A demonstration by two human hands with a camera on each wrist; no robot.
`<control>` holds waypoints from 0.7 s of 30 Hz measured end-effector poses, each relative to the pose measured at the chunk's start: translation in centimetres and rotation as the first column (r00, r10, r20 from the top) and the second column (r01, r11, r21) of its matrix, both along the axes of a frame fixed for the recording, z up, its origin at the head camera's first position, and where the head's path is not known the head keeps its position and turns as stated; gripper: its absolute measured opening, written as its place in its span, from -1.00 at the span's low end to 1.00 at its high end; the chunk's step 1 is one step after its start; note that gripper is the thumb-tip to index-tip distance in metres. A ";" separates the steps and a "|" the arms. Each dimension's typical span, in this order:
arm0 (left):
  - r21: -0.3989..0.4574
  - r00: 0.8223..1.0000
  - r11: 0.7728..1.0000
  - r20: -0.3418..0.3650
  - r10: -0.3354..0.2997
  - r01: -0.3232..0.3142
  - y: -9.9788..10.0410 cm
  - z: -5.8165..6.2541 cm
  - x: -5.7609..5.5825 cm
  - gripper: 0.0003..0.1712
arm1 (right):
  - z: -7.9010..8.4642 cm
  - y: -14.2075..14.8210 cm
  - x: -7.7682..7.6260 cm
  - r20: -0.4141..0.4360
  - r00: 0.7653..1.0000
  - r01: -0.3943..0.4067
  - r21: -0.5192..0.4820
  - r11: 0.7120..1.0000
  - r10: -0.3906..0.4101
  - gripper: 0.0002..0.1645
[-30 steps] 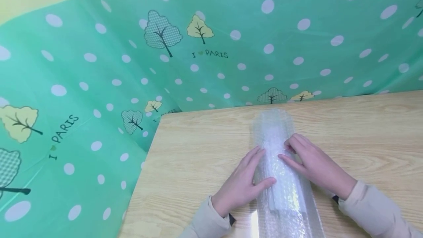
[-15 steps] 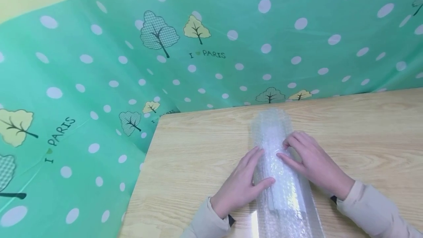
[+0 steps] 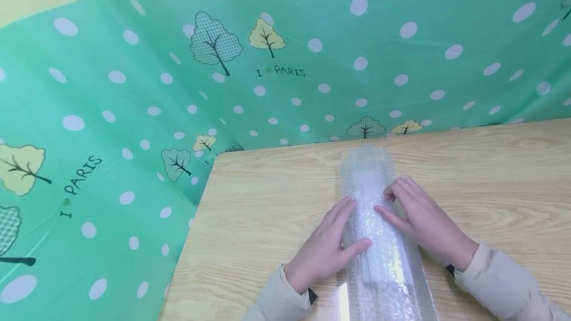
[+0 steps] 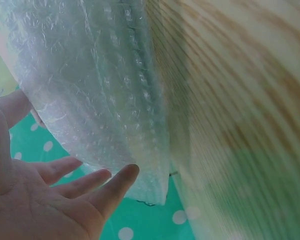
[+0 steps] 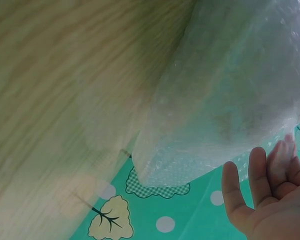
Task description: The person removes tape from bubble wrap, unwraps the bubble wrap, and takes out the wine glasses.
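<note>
A long bundle of clear bubble wrap (image 3: 385, 256) lies on the wooden table, running from the near edge toward the back. Something pale shows faintly through its layers, its kind hidden by the plastic. My left hand (image 3: 327, 246) rests along the left side, fingers straight and thumb on top; in the left wrist view, the fingers (image 4: 121, 187) spread by the wrap's edge. Opposite it, my right hand (image 3: 424, 217) holds the wrap at its right side with bent fingers and the thumb on top. The right wrist view shows its fingers (image 5: 232, 187) beside the wrap's edge.
The wooden table (image 3: 241, 222) extends to both sides of the bundle, its left edge slanting toward me. Behind and to the left hangs a green cloth (image 3: 147, 83) with white dots and printed trees, close to the table's back edge.
The head view shifts slightly. Both hands and the bubble wrap keep the same positions relative to each other.
</note>
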State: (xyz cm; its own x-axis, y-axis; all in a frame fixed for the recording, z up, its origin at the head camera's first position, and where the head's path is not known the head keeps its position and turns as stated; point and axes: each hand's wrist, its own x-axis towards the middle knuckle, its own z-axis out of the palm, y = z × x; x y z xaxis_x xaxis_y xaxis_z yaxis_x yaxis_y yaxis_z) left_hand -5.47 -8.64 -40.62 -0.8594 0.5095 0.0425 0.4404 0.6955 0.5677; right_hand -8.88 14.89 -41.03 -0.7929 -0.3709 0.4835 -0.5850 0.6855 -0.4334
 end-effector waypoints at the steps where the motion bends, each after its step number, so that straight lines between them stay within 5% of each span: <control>1: -0.001 1.000 1.000 -0.004 0.000 0.000 0.0 0.0 0.0 -0.09 | 0.0 0.0 0.0 -0.003 1.000 -0.002 -0.004 1.000 0.002 -0.68; 21: -0.018 0.999 1.000 -0.053 -0.005 0.004 0.0 0.3 0.0 -0.04 | -0.1 0.0 0.1 0.014 1.000 -0.005 -0.001 1.000 0.005 -0.64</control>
State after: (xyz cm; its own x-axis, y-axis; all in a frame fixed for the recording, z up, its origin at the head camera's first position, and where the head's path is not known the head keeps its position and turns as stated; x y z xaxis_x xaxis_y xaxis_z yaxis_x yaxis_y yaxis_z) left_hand -5.49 -8.63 -40.35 -0.8540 0.5143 0.0786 0.4724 0.7033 0.5312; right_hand -8.82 14.86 -41.18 -0.7978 -0.3742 0.4727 -0.5821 0.6826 -0.4419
